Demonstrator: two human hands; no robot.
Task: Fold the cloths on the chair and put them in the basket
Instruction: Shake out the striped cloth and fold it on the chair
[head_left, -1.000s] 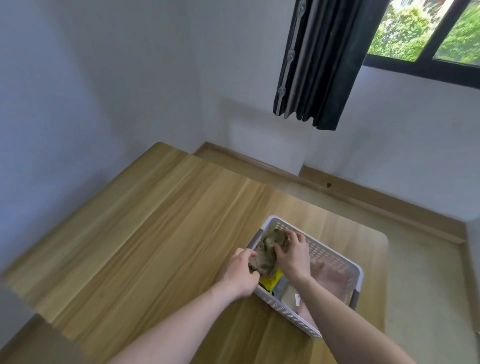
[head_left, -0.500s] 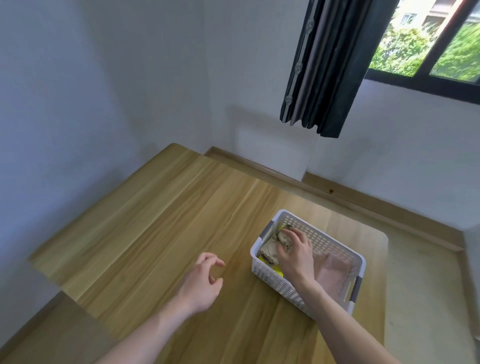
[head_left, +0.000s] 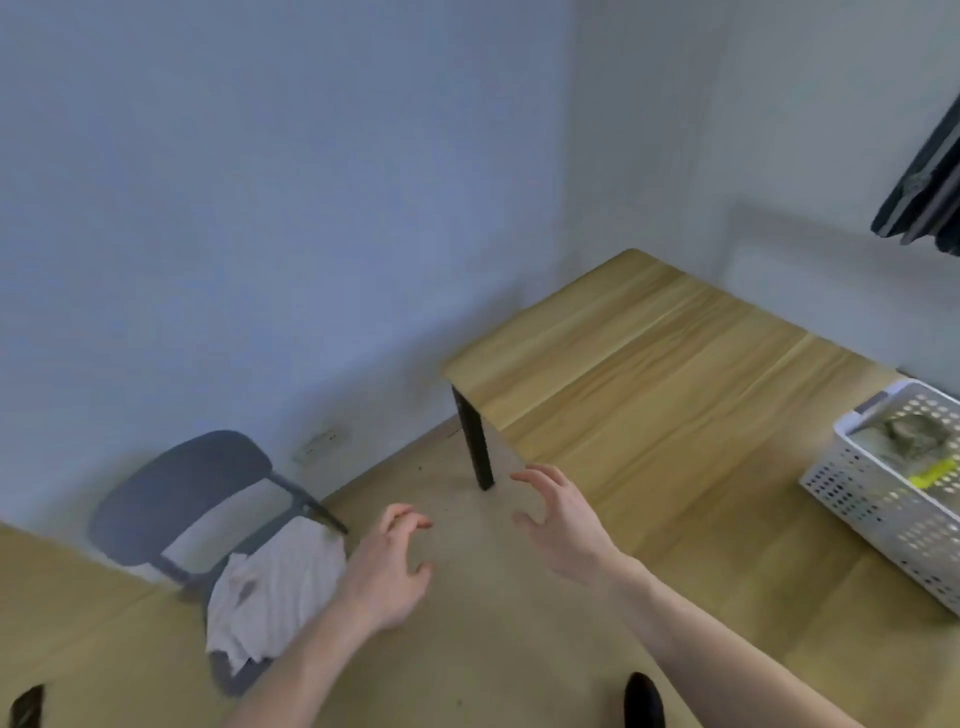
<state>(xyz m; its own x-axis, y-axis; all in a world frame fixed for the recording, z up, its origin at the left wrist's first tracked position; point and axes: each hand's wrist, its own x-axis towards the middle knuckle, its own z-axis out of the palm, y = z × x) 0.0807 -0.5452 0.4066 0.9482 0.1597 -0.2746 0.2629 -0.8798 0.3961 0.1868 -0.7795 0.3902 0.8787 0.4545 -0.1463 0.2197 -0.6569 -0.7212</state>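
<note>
A grey chair (head_left: 182, 488) stands at the lower left by the wall, with a crumpled white cloth (head_left: 275, 587) lying on its seat. A white perforated basket (head_left: 883, 514) sits on the wooden table (head_left: 649, 374) at the right edge; a folded grey-brown cloth (head_left: 914, 434) and something yellow lie inside it. My left hand (head_left: 389, 571) hovers just right of the white cloth, fingers loosely curled, holding nothing. My right hand (head_left: 561, 519) hangs in the air over the table's near corner, fingers spread and empty.
The table's black leg (head_left: 475, 447) stands on the floor between chair and table. A dark curtain (head_left: 924, 192) hangs at the upper right. A wall socket (head_left: 322, 441) sits low behind the chair. A dark object (head_left: 644, 701) shows at the bottom edge.
My view has swung left from the basket to the chair. My right hand has let go of the grey-brown cloth, which stays in the basket, and both hands have moved toward the chair.
</note>
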